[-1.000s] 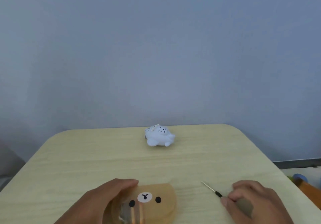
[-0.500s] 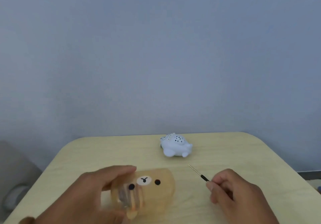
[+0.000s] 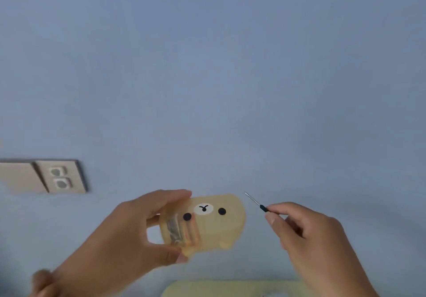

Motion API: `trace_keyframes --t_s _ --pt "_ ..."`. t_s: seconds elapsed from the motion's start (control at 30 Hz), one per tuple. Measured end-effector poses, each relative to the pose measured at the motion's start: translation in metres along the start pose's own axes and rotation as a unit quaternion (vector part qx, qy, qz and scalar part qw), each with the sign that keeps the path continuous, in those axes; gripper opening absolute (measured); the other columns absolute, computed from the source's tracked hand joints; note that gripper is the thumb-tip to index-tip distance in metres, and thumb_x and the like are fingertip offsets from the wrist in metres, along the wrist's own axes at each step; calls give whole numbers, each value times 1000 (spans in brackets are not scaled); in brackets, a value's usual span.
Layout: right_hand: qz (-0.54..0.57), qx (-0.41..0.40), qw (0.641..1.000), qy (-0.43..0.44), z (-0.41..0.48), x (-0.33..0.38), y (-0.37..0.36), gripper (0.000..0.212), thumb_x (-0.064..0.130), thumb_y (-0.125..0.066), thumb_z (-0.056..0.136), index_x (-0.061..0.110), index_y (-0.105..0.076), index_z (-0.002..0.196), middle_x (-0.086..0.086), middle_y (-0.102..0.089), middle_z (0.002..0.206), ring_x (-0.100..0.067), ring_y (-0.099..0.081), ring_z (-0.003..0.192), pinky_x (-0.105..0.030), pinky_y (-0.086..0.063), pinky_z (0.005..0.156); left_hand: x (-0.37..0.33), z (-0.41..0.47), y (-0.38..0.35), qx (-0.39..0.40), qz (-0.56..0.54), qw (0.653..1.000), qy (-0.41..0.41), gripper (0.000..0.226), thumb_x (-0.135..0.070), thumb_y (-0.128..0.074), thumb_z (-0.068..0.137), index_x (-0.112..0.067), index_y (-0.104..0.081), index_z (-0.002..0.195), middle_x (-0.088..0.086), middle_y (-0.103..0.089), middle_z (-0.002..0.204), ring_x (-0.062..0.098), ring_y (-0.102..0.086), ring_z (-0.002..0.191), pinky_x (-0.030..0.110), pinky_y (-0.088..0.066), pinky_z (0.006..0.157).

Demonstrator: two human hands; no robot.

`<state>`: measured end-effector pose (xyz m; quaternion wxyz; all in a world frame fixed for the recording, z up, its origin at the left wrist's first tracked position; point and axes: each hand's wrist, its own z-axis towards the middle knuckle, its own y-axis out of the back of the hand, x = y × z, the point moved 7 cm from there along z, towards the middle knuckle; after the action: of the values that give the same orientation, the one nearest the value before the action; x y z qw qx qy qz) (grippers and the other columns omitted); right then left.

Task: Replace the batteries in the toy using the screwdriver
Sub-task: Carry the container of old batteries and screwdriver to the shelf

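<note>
A left hand (image 3: 129,239) grasps a translucent bear-faced toy (image 3: 205,221) by its nine o'clock end; at three o'clock, the right hand (image 3: 311,236) pinches a screwdriver (image 3: 256,202).

Both hands lifted off the table; my view tilted up toward the wall.

My left hand (image 3: 129,239) has raised the bear-faced toy (image 3: 207,223) from the tabletop into the air, and my right hand (image 3: 311,239) has lifted the screwdriver (image 3: 258,203) beside it, tip up-left. The table (image 3: 230,289) has shrunk to a strip at the bottom edge, the white toy has left view, and a wall outlet (image 3: 60,178) has appeared at left.
</note>
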<state>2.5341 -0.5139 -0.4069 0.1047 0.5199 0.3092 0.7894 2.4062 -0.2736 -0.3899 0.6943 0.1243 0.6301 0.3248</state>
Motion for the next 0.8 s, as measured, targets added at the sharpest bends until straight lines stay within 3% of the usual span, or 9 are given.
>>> trace_keyframes --t_s 0.17,0.27,0.37,0.47,0.63,0.8 --pt "27 2 1000 -2 42 122 55 14 30 -71 88 44 -75 84 -2 -64 60 -10 -54 44 -28 -51 58 -86 30 107 -13 -9 999 32 86 -18 -97 47 -50 -58 117 -37 -63 112 -16 -58 106 20 -47 96" --pt "42 8 999 -20 65 184 100 20 25 -72 88 43 -75 81 2 -69 62 -17 -65 50 -22 -54 55 -139 45 157 -3 5 999 35 87 -28 -97 46 -56 -55 116 -43 -60 111 -19 -57 105 16 -46 94" --pt "25 17 999 -32 82 233 144 20 21 -71 90 35 -76 77 1 -71 64 -18 -68 49 -13 -47 48 -190 59 198 8 -2 999 34 88 -26 -97 45 -53 -55 118 -38 -63 112 -15 -59 106 17 -47 95" --pt "-1 -6 999 -42 95 276 190 17 23 -68 92 30 -72 77 2 -70 65 -17 -68 50 -17 -45 50 -243 65 229 0 3 999 38 85 -24 -96 48 -48 -57 119 -35 -65 111 -12 -61 106 22 -49 96" --pt "-47 -30 998 -37 97 325 245 17 31 -65 93 29 -67 76 9 -71 61 -13 -67 49 -34 -57 57 -318 73 262 5 53 999 -7 83 -29 -95 51 -45 -56 123 -32 -65 113 -12 -61 106 13 -48 93" --pt "-52 -34 997 -40 81 333 269 18 32 -65 93 29 -67 76 8 -72 62 -13 -67 49 -30 -53 52 -347 62 266 3 86 996 -8 87 -34 -93 53 -44 -53 129 -29 -66 114 -8 -61 108 18 -48 94"
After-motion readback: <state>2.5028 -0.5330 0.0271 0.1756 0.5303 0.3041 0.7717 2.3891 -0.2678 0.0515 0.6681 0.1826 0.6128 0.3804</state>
